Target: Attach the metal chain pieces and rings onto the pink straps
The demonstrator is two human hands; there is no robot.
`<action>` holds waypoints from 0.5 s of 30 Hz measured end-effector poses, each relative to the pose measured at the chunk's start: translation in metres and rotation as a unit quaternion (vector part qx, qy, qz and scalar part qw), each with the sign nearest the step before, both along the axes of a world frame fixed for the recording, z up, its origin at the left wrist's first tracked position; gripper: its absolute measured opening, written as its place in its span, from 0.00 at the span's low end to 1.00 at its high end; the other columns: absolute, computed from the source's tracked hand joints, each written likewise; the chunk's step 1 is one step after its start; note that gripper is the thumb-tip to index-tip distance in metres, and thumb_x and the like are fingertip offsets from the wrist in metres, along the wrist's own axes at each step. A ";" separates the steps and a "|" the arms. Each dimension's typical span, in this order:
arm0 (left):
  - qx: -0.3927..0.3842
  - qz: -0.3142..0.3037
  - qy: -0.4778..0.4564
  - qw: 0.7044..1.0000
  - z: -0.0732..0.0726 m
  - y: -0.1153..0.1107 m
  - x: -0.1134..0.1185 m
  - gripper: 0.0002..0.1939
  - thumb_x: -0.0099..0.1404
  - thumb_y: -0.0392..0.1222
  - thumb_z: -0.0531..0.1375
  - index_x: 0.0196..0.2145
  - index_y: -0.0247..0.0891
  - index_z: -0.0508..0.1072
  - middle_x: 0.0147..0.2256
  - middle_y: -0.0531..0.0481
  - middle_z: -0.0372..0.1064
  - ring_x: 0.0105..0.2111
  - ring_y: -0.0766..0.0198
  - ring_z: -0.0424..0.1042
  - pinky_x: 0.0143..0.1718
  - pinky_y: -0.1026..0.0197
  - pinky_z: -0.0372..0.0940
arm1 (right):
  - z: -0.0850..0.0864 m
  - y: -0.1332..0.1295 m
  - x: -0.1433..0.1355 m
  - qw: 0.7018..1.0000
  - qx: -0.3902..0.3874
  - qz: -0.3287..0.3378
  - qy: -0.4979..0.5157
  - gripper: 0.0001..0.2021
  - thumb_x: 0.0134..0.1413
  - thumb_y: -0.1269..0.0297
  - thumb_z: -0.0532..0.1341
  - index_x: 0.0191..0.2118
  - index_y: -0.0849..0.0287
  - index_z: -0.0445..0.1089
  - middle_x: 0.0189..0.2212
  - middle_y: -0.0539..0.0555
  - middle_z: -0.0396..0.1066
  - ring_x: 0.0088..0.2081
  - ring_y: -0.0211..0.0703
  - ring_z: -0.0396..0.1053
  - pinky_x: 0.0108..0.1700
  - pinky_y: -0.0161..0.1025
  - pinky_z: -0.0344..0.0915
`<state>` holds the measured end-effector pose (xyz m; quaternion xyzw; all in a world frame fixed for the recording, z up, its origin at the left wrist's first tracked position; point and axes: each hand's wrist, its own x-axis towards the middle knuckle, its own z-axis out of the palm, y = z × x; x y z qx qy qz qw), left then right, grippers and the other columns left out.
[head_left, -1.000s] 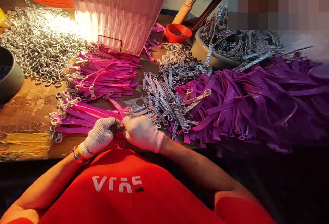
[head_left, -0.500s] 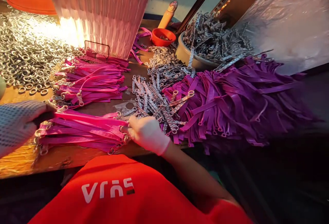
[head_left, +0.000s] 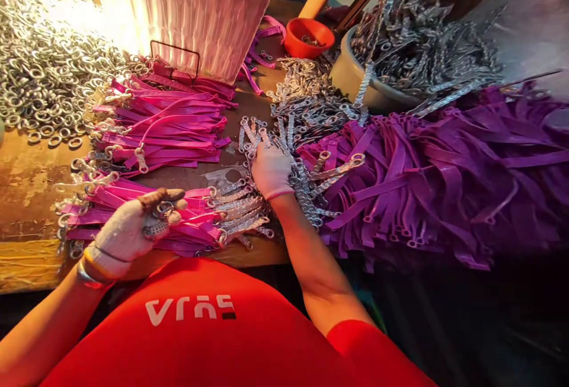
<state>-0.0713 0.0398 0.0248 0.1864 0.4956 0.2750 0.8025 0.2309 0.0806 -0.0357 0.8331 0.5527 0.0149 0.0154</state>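
My left hand [head_left: 128, 230], in a white knitted glove with dark fingertips, is curled palm up around a few small metal rings [head_left: 164, 209]. It hovers over the front bundle of pink straps [head_left: 195, 212], whose left ends carry metal rings and links. Several silver braided metal pieces [head_left: 242, 212] lie side by side at the bundle's right end. My right hand [head_left: 271, 170], also gloved, reaches into the pile of similar braided pieces [head_left: 306, 197]. Its fingers close on a braided piece [head_left: 262, 137] at the pile's near left side; the fingertips are partly hidden.
A second pink strap bundle [head_left: 178, 117] lies behind, beside a ribbed translucent sheet [head_left: 191, 8]. Loose rings [head_left: 48, 79] heap at left. A red bowl [head_left: 306, 40], a tub [head_left: 355, 73] heaped with metal pieces, and purple straps [head_left: 400, 168] fill the right.
My left hand has moved right over the front bundle and now shows rings. My right hand has left the strap ends for the metal pile. Braided pieces now lie at the bundle's right end.
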 end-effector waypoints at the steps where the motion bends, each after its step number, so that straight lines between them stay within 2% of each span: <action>1: 0.007 -0.022 -0.018 1.000 -0.003 -0.002 0.002 0.12 0.62 0.34 0.63 0.44 0.32 0.77 0.39 0.43 0.76 0.27 0.69 0.72 0.22 0.72 0.66 | -0.007 0.002 0.001 1.000 0.012 0.001 0.021 0.15 0.62 0.72 0.58 0.52 0.68 0.70 0.44 0.70 0.75 0.44 0.56 0.72 0.43 0.44 0.62; 4: 0.043 -0.070 -0.042 0.996 -0.010 -0.013 0.004 0.17 0.61 0.33 0.66 0.48 0.32 0.75 0.31 0.50 0.71 0.22 0.75 0.64 0.17 0.75 0.54 | -0.016 -0.005 0.007 0.984 0.109 0.025 0.139 0.11 0.59 0.73 0.57 0.46 0.64 0.73 0.42 0.64 0.76 0.45 0.54 0.72 0.48 0.46 0.64; 6: 0.073 -0.091 -0.027 0.993 -0.013 -0.020 0.005 0.17 0.64 0.39 0.66 0.50 0.33 0.73 0.29 0.52 0.68 0.20 0.76 0.61 0.16 0.74 0.49 | -0.012 -0.018 0.010 0.946 0.218 0.062 0.230 0.08 0.59 0.71 0.58 0.41 0.60 0.73 0.40 0.60 0.77 0.46 0.51 0.72 0.52 0.46 0.65; 8: 0.120 -0.106 0.022 0.987 -0.013 -0.024 0.005 0.15 0.66 0.45 0.65 0.46 0.34 0.71 0.29 0.53 0.70 0.20 0.75 0.61 0.17 0.72 0.50 | 0.003 -0.036 0.006 0.895 0.291 0.112 0.320 0.07 0.60 0.68 0.58 0.41 0.58 0.72 0.38 0.55 0.76 0.43 0.47 0.73 0.51 0.44 0.67; 9: 0.144 -0.120 0.049 0.981 -0.013 -0.026 0.005 0.14 0.67 0.47 0.64 0.42 0.34 0.71 0.27 0.53 0.69 0.19 0.75 0.60 0.17 0.71 0.50 | 0.012 -0.047 0.002 0.873 0.296 0.144 0.359 0.08 0.61 0.66 0.58 0.43 0.57 0.72 0.38 0.54 0.76 0.42 0.45 0.73 0.49 0.42 0.68; 11: 0.168 -0.158 0.072 0.970 -0.012 -0.026 0.002 0.16 0.68 0.52 0.62 0.34 0.34 0.70 0.22 0.55 0.64 0.18 0.75 0.55 0.17 0.70 0.48 | 0.033 -0.069 -0.010 0.853 0.245 0.216 0.408 0.09 0.63 0.65 0.58 0.46 0.55 0.72 0.39 0.52 0.76 0.40 0.42 0.74 0.46 0.39 0.69; 13: 0.164 -0.183 0.046 0.968 -0.012 -0.027 -0.002 0.18 0.67 0.53 0.62 0.31 0.35 0.68 0.20 0.57 0.60 0.17 0.75 0.51 0.17 0.69 0.46 | 0.048 -0.089 -0.024 0.854 0.164 0.285 0.403 0.11 0.63 0.65 0.60 0.50 0.53 0.72 0.43 0.52 0.77 0.43 0.43 0.75 0.48 0.39 0.70; 15: 0.154 -0.170 0.014 0.973 -0.013 -0.028 -0.006 0.17 0.66 0.53 0.62 0.30 0.36 0.67 0.20 0.57 0.59 0.17 0.74 0.49 0.16 0.69 0.44 | 0.052 -0.101 -0.036 0.858 0.097 0.336 0.376 0.14 0.61 0.66 0.62 0.53 0.53 0.72 0.48 0.54 0.77 0.47 0.44 0.75 0.51 0.40 0.69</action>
